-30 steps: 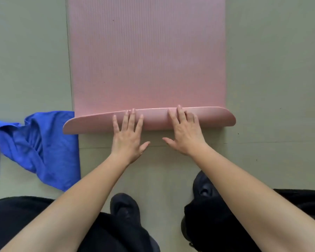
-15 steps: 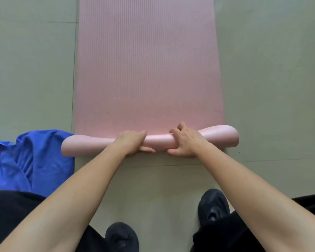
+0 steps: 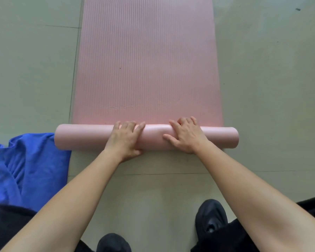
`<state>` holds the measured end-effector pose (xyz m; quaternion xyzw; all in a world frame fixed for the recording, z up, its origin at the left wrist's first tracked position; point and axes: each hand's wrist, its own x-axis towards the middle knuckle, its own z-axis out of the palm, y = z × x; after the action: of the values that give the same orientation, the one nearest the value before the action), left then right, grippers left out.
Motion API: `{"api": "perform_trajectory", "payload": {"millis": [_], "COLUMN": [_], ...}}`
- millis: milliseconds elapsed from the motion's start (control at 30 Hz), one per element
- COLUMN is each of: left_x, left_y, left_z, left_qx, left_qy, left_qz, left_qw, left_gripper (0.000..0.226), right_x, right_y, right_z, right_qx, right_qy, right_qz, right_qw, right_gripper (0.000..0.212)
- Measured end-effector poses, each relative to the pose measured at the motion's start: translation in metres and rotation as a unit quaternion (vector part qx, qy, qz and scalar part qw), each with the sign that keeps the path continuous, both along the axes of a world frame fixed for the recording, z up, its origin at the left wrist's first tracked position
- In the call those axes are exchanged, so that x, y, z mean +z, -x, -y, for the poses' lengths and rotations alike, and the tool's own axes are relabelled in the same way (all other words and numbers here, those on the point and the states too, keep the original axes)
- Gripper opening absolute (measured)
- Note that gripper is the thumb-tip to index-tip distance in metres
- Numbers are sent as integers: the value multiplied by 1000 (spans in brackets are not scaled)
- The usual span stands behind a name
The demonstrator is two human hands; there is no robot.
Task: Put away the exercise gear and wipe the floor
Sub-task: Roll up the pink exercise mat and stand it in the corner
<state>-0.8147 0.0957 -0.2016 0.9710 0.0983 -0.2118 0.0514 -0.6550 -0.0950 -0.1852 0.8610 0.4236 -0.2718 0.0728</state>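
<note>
While both hands press on the roll, the mat lies partly rolled on the floor.

Left hand [image 3: 125, 140] and right hand [image 3: 186, 136] lie palm-down, fingers spread, side by side on the roll [image 3: 91, 137], gripping nothing. Beyond the roll, the flat mat [image 3: 147, 60] stretches away over the floor [image 3: 29, 70]. A blue cloth [image 3: 27, 166] touches the roll's left end; black shoes [image 3: 210, 215] stand nearer the person.

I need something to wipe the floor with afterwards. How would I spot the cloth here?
Find the long pink mat on the floor. At the left end of its rolled-up part lies the blue cloth, crumpled, the only blue thing in view.
</note>
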Motion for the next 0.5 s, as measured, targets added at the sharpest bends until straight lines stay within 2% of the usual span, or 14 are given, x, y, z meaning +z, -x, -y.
{"api": "perform_trajectory", "payload": {"millis": [67, 167, 233, 300, 400, 467, 500], "left_x": [3, 13, 21, 27, 29, 27, 26], "left_y": [-15, -40, -51, -56, -55, -49, -43], "left_z": [-4, -15, -25, -33, -40, -40, -39], "left_qx": [7, 43, 52, 42, 55, 68, 57], "left_qy": [-7, 42, 83, 106, 147, 150, 122], "left_qz": [-36, -60, -109, -149, -186, -194, -185], "left_qw": [999, 996, 989, 982, 970, 967, 973], "left_gripper": [96, 74, 59, 53, 66, 87, 97], "right_x": [-4, -6, -5, -3, 1, -1, -2], "right_y": [2, 5, 4, 4, 1, -3, -5], "right_z": [-1, 2, 5, 7, 0, -6, -9], "right_qx": [2, 23, 41, 55, 69, 73, 71], "right_qy": [-18, -39, -54, -71, -67, -65, -65], "right_qz": [20, 44, 41, 27, 6, 2, -5], "right_qw": [1000, 998, 997, 996, 995, 995, 995], "right_gripper": [83, 106, 123, 121, 102, 103, 104]}}
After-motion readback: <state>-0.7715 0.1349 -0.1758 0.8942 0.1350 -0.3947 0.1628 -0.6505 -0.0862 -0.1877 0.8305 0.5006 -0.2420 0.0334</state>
